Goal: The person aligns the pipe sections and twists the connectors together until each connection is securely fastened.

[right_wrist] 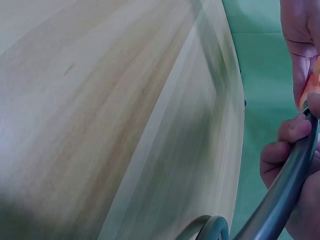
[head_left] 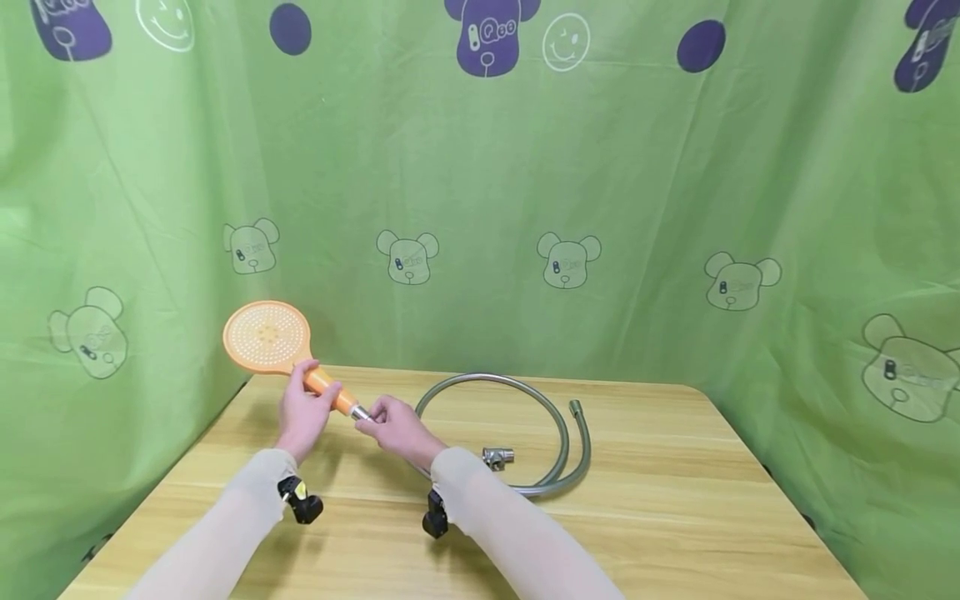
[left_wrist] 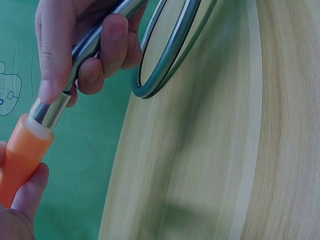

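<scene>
An orange shower head [head_left: 266, 337] with a round, pale, dotted face is held up over the table's left side. My left hand [head_left: 303, 412] grips its orange handle [left_wrist: 22, 155]. At the end of that handle sits a silver hose nut [left_wrist: 52, 111]. My right hand [head_left: 397, 431] pinches the nut, its fingers curled round the grey metal shower hose [right_wrist: 280, 192] just behind it. In the left wrist view the nut meets the pale collar of the handle; how far it is screwed on I cannot tell.
The hose [head_left: 564, 433] loops over the wooden table [head_left: 675, 492], its free end fitting [head_left: 576, 407] pointing up at the right. A small chrome valve [head_left: 495, 457] lies inside the loop. Behind and at both sides hangs a green printed curtain [head_left: 480, 167].
</scene>
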Demonstrator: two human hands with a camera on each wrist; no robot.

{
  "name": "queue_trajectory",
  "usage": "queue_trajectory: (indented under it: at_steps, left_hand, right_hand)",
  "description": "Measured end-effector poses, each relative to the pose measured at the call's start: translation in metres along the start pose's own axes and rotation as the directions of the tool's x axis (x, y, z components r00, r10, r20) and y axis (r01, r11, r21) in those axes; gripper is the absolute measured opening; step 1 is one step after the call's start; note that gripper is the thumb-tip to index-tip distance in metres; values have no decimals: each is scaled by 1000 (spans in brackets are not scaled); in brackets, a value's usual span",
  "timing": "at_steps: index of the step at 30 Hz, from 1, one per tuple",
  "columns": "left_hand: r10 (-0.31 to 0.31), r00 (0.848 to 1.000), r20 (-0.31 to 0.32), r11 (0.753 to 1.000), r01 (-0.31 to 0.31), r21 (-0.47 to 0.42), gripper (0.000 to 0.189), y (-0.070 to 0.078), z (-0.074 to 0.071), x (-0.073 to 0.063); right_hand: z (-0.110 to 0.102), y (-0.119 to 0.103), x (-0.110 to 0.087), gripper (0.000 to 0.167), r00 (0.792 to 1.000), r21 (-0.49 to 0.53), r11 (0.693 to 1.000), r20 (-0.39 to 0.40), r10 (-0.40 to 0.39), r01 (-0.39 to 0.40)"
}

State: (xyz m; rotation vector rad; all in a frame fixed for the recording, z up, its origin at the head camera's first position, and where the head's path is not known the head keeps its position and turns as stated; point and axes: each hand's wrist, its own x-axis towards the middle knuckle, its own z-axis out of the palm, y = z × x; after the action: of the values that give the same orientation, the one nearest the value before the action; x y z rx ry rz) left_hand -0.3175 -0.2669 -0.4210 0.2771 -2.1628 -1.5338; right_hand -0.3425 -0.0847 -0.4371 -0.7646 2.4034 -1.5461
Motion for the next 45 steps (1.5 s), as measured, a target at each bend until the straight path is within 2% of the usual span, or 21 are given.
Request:
queue_trajectory:
  at_steps: [5, 11, 17, 19, 24, 31, 38, 45]
  left_hand:
    - [-1, 1000, -9, 1000, 1, 0, 61, -1, 0, 0]
    - [6, 1000, -18, 1000, -6, 17, 60, 2, 1, -2]
    - [16, 1000, -24, 1000, -16, 14, 60, 3, 2, -3]
    - [17, 1000, -26, 1000, -16, 7, 59, 4, 2, -3]
    - [20, 999, -32, 1000, -20, 2, 59, 5, 3, -3]
    - [20, 999, -34, 1000, -20, -21, 59, 5, 2, -4]
    - [9, 1000, -27, 1000, -10, -14, 59, 6, 1, -5]
    - [14, 1000, -28, 1000, -15, -26, 58, 7, 1, -4]
  right_hand:
    - [0, 0, 1, 21, 1000, -27, 999, 12, -19, 19]
    - [2, 0, 3, 35, 1000, -23, 1000, 25, -7, 7]
    - [4, 0, 2, 23, 999, 64, 997, 3, 33, -33]
    - [4, 1, 1, 25, 999, 81, 996, -5, 38, -38]
    - [1, 0, 1, 28, 1000, 37, 999, -6, 6, -6]
    - [0, 0, 1, 19, 999, -11, 999, -8, -32, 32]
    - [1, 0, 5, 36, 1000, 46, 999, 4, 8, -9]
    - [2, -1, 3, 27, 999, 82, 996, -10, 30, -29]
